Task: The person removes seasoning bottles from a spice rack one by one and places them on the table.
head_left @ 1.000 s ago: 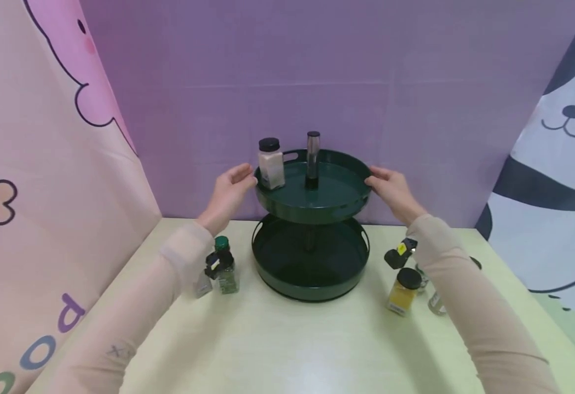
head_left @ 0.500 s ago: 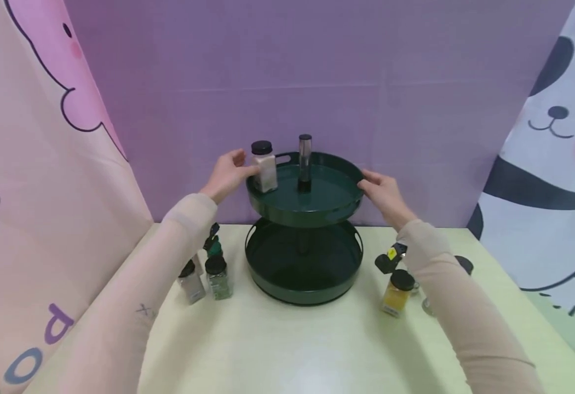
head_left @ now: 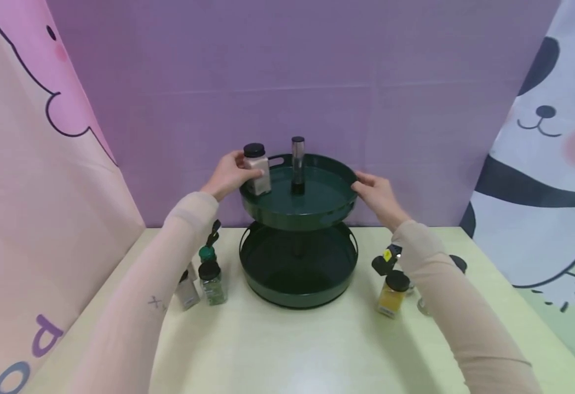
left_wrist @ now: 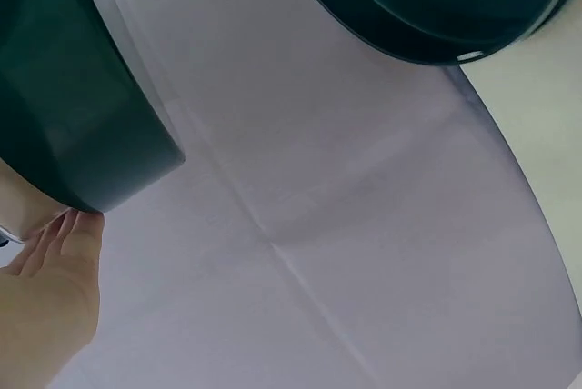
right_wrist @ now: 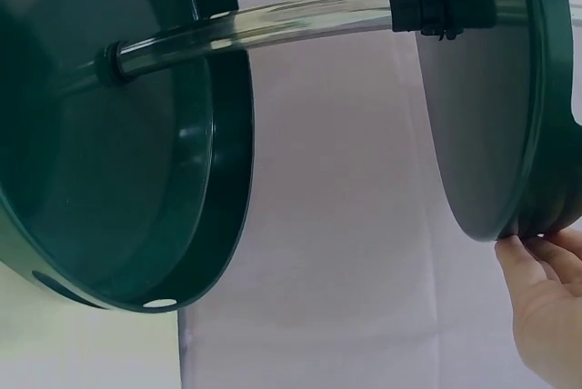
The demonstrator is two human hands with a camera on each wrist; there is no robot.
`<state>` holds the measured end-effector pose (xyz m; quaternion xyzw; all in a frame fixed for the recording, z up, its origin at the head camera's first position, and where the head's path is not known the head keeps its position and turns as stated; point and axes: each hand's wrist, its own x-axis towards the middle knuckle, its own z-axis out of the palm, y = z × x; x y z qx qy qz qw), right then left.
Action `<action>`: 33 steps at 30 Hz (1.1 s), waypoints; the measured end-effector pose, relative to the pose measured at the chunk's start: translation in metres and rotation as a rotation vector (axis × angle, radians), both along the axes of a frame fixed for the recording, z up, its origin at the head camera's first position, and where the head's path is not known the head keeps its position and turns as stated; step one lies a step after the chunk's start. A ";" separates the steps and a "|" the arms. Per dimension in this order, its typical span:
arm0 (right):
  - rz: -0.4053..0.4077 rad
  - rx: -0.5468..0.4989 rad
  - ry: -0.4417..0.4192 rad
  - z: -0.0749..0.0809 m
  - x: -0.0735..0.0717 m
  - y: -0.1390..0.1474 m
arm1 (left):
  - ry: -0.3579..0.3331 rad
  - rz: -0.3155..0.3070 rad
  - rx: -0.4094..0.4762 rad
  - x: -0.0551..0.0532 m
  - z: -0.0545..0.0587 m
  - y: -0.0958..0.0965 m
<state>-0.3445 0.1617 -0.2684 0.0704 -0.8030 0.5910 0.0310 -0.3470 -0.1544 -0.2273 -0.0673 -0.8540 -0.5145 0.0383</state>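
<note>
A dark green two-tier round tray stand has its upper tray (head_left: 312,210) raised on a clear post (head_left: 298,158) above its lower tray (head_left: 294,300). At the upper tray's left side stands a clear jar (head_left: 263,187) of pale contents with a black lid. My left hand (head_left: 226,174) grips this jar, the thumb across its front and the fingers behind, partly hidden. In the left wrist view, the fingers lie along the jar next to the tray's outer wall. On the opposite side, my right hand (head_left: 377,198) pinches the upper tray's rim between thumb and fingers.
Left of the stand, a black-lidded jar of green herbs (head_left: 213,290), a green-capped jar (head_left: 207,254) and a greyish jar (head_left: 188,295) stand on the pale table (head_left: 292,350). A yellow spice jar (head_left: 391,301) stands at the right, with more jars partly behind the right sleeve.
My left hand has moved from the tray's left rim onto the pale jar and closed round it. The right hand stays at the rim. The head view has shifted slightly to the right.
</note>
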 end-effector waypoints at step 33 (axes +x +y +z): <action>0.016 0.024 -0.028 0.002 0.000 -0.010 | 0.054 0.092 -0.026 -0.001 -0.001 -0.003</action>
